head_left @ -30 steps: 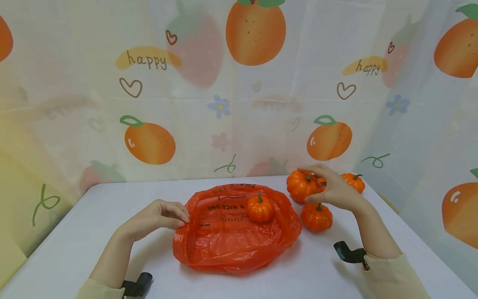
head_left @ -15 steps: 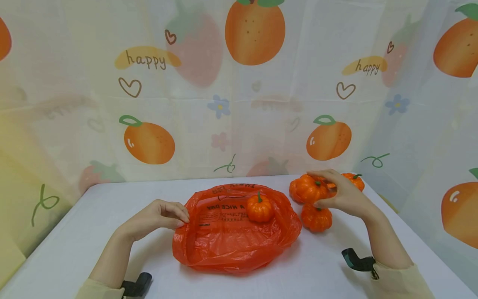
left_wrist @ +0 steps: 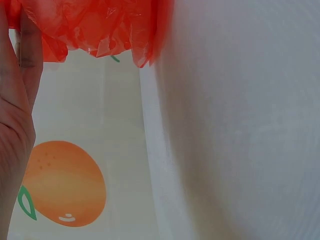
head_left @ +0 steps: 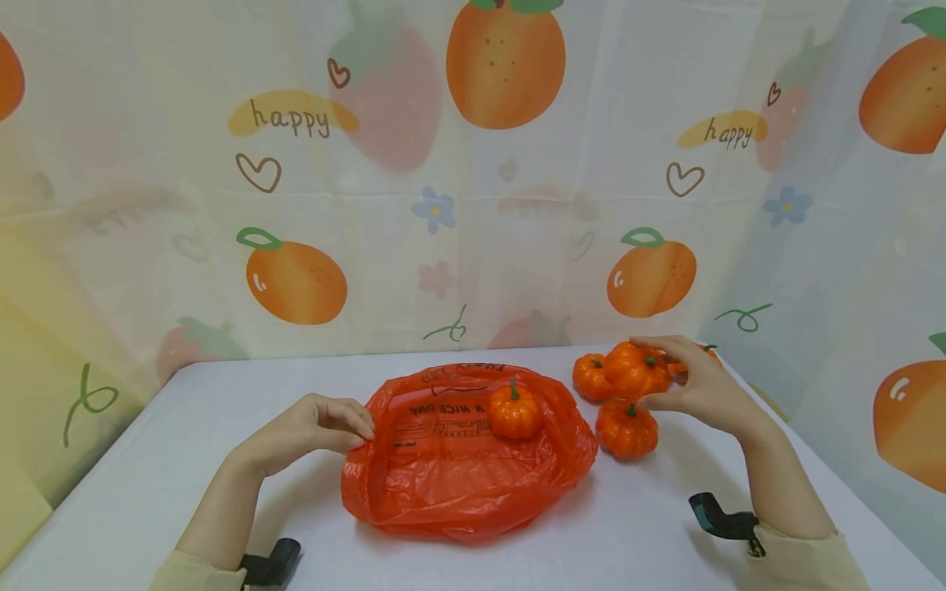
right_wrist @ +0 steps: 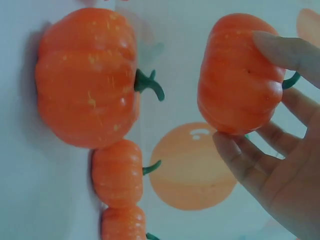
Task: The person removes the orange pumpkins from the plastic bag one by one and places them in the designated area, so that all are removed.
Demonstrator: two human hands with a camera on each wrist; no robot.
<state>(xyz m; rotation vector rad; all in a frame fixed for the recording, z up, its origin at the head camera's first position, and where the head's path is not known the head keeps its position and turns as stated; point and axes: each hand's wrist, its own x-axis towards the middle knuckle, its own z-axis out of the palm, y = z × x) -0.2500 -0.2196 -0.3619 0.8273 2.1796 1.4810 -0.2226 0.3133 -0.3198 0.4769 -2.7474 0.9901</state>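
A small orange pumpkin with a green stem [head_left: 637, 369] is held between the thumb and fingers of my right hand [head_left: 695, 382]. In the right wrist view this pumpkin [right_wrist: 242, 75] is off the table. With thumb and fingertips, my left hand [head_left: 303, 435] pinches the left rim of a red plastic bag [head_left: 443, 501]. The bag lies spread with its mouth facing up, and one pumpkin [head_left: 515, 410] is inside. Red film from the bag [left_wrist: 100, 25] hangs by the left fingers in the left wrist view.
Pumpkins stand around the right hand: one behind at its left [head_left: 590, 379], one in front [head_left: 626, 429], and one partly hidden behind the hand [head_left: 711, 351]. The white table [head_left: 148, 460] meets a fruit-printed curtain [head_left: 517, 271] at the back.
My right hand has carried its pumpkin to the right, uncovering the pumpkin behind at the left. My left hand and the bag have stayed in place.
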